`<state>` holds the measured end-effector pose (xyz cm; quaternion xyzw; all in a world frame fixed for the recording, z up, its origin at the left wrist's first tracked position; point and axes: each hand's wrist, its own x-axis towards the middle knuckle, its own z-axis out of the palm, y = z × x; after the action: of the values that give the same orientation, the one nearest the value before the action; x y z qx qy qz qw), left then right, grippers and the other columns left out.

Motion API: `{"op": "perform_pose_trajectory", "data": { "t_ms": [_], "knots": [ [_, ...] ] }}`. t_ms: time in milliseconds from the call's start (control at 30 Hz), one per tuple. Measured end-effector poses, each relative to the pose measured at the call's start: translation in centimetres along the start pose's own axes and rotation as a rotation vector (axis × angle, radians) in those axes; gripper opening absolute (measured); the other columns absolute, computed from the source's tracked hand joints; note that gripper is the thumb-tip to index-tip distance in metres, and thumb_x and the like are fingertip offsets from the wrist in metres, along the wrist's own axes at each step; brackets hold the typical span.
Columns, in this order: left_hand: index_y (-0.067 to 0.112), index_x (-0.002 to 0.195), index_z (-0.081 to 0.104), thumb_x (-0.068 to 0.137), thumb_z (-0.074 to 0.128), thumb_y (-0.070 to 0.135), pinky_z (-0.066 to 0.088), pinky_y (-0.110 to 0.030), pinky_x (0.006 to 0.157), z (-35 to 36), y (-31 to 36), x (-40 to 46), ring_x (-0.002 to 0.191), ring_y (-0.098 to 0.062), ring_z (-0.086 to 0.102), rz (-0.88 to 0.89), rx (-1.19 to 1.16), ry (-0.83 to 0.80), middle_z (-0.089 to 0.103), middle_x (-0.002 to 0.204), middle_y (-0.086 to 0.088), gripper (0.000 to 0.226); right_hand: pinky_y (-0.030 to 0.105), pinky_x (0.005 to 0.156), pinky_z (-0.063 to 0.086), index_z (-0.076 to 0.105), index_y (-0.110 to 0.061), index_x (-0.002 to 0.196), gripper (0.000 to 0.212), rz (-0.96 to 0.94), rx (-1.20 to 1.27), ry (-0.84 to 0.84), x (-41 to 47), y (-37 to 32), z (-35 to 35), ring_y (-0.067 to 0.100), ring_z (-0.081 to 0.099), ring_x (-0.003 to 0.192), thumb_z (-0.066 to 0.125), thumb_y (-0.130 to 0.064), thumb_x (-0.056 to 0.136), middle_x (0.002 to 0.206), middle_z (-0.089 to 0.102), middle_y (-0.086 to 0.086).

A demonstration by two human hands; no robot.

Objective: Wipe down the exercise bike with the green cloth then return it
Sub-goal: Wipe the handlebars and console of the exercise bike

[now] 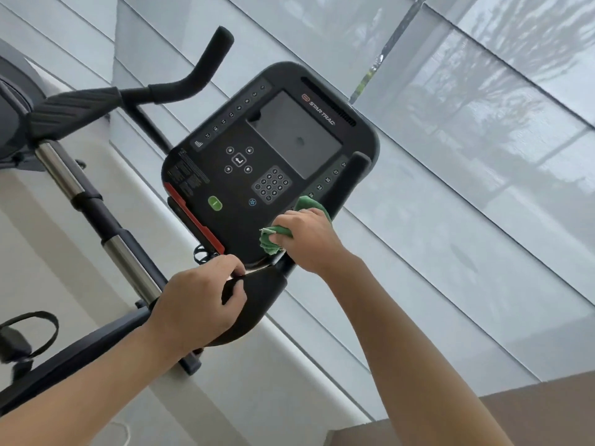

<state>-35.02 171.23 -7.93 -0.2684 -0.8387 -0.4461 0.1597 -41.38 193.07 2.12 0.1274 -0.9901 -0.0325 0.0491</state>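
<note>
The exercise bike's black console point(257, 149) fills the middle of the head view, with a dark screen, a keypad and a green button. My right hand point(309, 243) grips the bunched green cloth point(309, 206) against the console's lower right edge, beside the right handlebar point(352, 175). My left hand point(199, 304) curls round the black padded grip point(257, 294) just below the console. The left handlebar point(206, 66) sticks up at the upper left.
The bike's chrome and black post point(106, 230) runs down the left side, with a pedal strap point(29, 333) at the far left. Behind the console hang pale window blinds point(450, 188). A brown floor patch point(531, 413) shows at the bottom right.
</note>
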Motion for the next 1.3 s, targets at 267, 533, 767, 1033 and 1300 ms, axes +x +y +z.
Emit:
{"op": "perform_pose_trajectory", "data": {
  "t_ms": [267,533,767,1033,1300],
  "knots": [
    [0.015,0.115,0.058,0.084,0.071,-0.001,0.042,-0.008,0.066,-0.2,-0.3,0.4,0.086,-0.011,0.06,-0.016,-0.11,0.064,0.058,0.103,0.005,0.037,0.038,0.103,0.039,0.074,-0.023,0.1,0.013,0.072,0.2,0.137,-4.6,-5.3,2.5,0.02,0.061,0.099,0.067,-0.033,0.1,0.098,0.073,-0.008],
    [0.013,0.122,0.054,0.083,0.072,-0.002,0.043,-0.014,0.071,-0.3,-0.1,0.6,0.094,-0.015,0.056,0.019,-0.146,0.018,0.056,0.113,0.0,0.045,0.041,0.107,0.04,0.074,-0.021,0.108,0.012,0.273,0.416,0.401,-7.4,-7.5,4.0,0.017,0.058,0.111,0.068,-0.027,0.099,0.109,0.072,-0.008],
    [0.016,0.127,0.053,0.086,0.072,0.004,0.043,-0.011,0.074,-0.4,-0.2,0.5,0.097,-0.01,0.055,0.009,-0.207,-0.053,0.056,0.118,0.003,0.047,0.045,0.101,0.046,0.073,-0.021,0.113,0.016,0.476,0.583,0.665,-9.1,-10.2,6.2,0.013,0.054,0.126,0.073,-0.019,0.097,0.122,0.069,-0.012],
    [0.018,0.132,0.048,0.084,0.072,0.003,0.056,-0.029,0.078,-0.6,-0.6,0.5,0.104,-0.017,0.06,0.077,-0.274,-0.063,0.056,0.124,0.0,0.056,0.04,0.11,0.045,0.077,-0.013,0.114,0.026,0.543,0.619,0.764,-10.7,-12.0,6.7,0.019,0.056,0.126,0.076,-0.003,0.09,0.126,0.07,-0.004],
    [0.005,0.126,0.057,0.087,0.058,0.014,0.049,-0.028,0.091,-1.2,-0.7,0.4,0.109,-0.019,0.055,0.234,-0.339,-0.046,0.055,0.121,-0.001,0.04,0.039,0.108,0.048,0.079,-0.01,0.115,0.027,0.488,0.545,0.734,-14.0,-13.2,7.2,0.02,0.058,0.124,0.076,0.002,0.091,0.128,0.071,-0.002]
  ]
}}
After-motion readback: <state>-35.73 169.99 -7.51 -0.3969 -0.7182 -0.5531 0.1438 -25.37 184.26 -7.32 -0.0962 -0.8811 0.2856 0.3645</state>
